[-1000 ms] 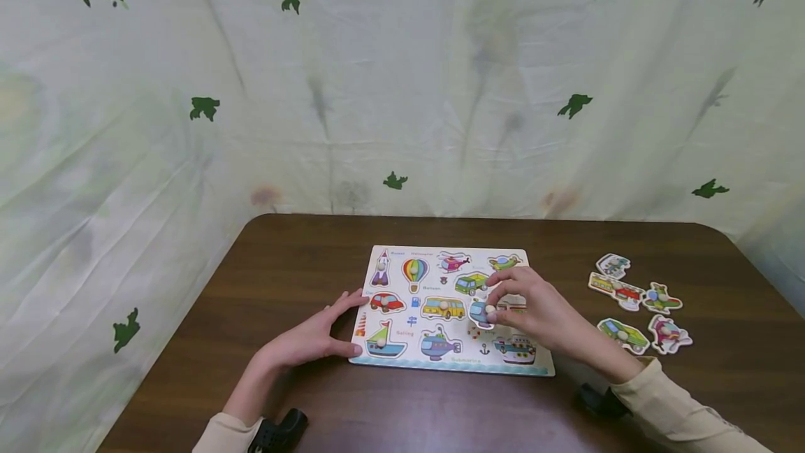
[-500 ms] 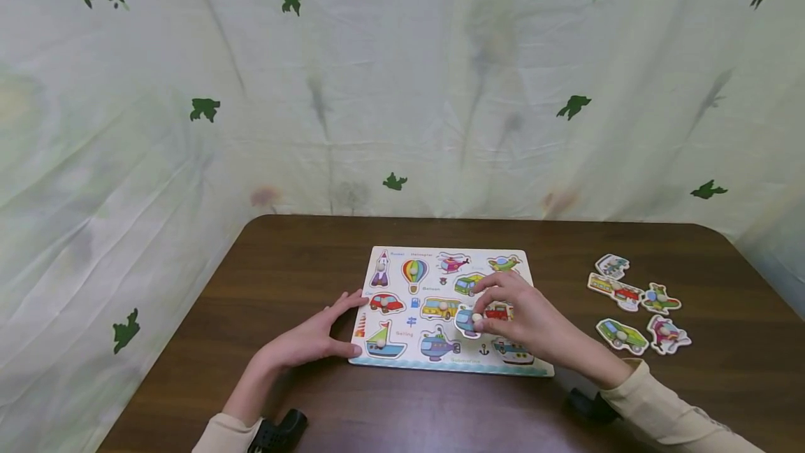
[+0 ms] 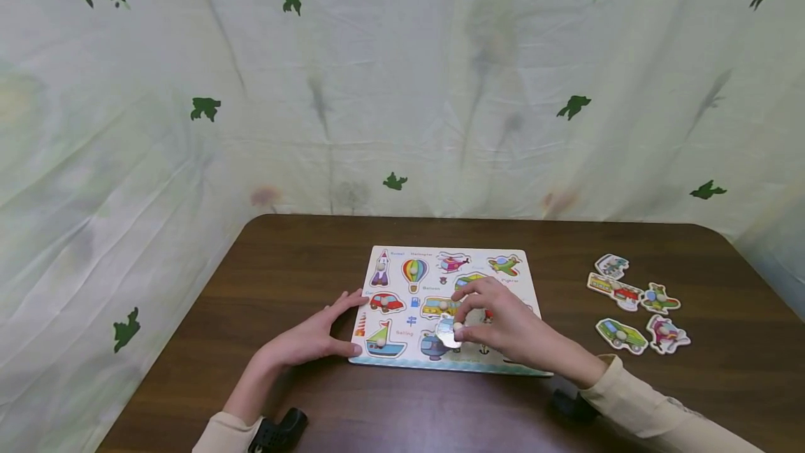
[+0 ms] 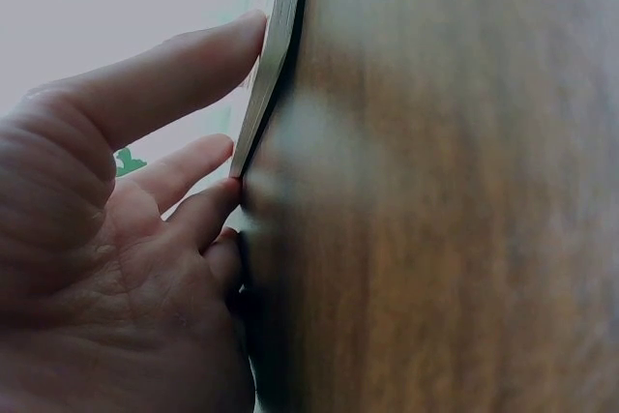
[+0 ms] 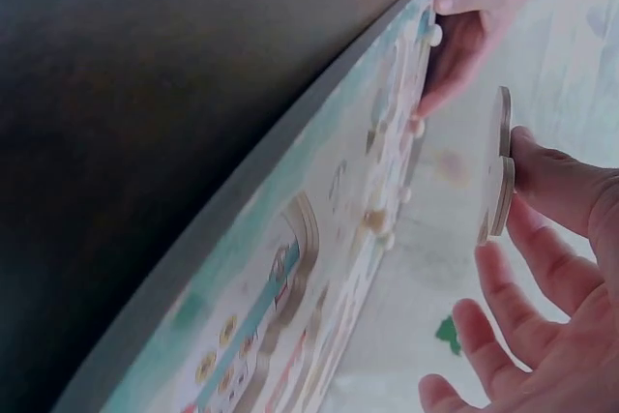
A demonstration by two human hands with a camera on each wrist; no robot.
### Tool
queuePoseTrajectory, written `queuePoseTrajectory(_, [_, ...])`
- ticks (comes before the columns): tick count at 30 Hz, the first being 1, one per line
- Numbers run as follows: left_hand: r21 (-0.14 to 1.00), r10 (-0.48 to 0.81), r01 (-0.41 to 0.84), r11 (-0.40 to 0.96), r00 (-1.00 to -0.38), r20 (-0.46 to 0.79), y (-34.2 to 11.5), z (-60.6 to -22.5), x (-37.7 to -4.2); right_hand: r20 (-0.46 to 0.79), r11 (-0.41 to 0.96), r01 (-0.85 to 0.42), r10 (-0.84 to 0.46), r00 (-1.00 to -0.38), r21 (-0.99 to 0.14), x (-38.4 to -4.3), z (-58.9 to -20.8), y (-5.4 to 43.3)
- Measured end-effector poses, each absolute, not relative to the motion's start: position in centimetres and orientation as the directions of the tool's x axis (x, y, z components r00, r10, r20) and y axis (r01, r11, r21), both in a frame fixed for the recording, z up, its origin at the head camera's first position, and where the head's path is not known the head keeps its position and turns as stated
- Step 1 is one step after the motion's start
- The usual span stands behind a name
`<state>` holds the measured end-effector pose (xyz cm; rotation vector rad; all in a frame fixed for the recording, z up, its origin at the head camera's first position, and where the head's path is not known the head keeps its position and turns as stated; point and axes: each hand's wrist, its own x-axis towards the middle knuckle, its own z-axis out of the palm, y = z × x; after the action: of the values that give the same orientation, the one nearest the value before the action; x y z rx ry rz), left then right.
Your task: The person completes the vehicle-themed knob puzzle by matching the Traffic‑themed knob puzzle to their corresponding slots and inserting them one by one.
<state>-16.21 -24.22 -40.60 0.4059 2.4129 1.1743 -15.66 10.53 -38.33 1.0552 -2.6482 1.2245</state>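
A white wooden peg puzzle board [image 3: 409, 365] with printed vehicles lies on the dark table. My right hand [image 3: 503, 320] pinches a blue-and-white puzzle piece [image 3: 447, 333] by its round knob, above the board's lower middle. Glare washes out the piece's picture. In the right wrist view this piece [image 5: 498, 162] shows edge-on, apart from the board, with the other fingers spread. My left hand [image 3: 308, 341] rests at the board's left side, thumb and fingers touching the edge. The left wrist view shows these fingertips against the board's edge [image 4: 271, 55].
Loose puzzle pieces lie to the right of the board: a green car [image 3: 621, 335], a pink piece [image 3: 669, 335], a long red-and-yellow one [image 3: 616, 291] and others. A pale curtain [image 3: 402, 89] with leaf prints hangs behind the table.
My right hand has moved left and slightly toward me across the board, carrying the puzzle piece from right of the bus to over the submarine picture. My left hand stays put.
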Motion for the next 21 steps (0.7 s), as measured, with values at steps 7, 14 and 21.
queuePoseTrajectory(7, [0.804, 0.44, 0.072, 0.591, -0.864, -0.246, -24.2, -40.6, -16.2, 0.284, 0.51, -0.656, -0.625, -0.727, -0.557, -16.2, -38.8, 9.2])
queuePoseTrajectory(14, [0.803, 0.434, 0.068, 0.592, -0.867, -0.246, -24.2, -40.7, -16.3, 0.215, 0.561, -0.664, -0.661, -0.719, -0.495, -16.5, -39.3, 8.1])
queuePoseTrajectory(21, [0.807, 0.437, 0.062, 0.587, -0.863, -0.251, -24.1, -40.5, -16.2, 0.178, 0.563, -0.694, -0.705, -0.687, -0.45, -16.8, -39.4, 7.5])
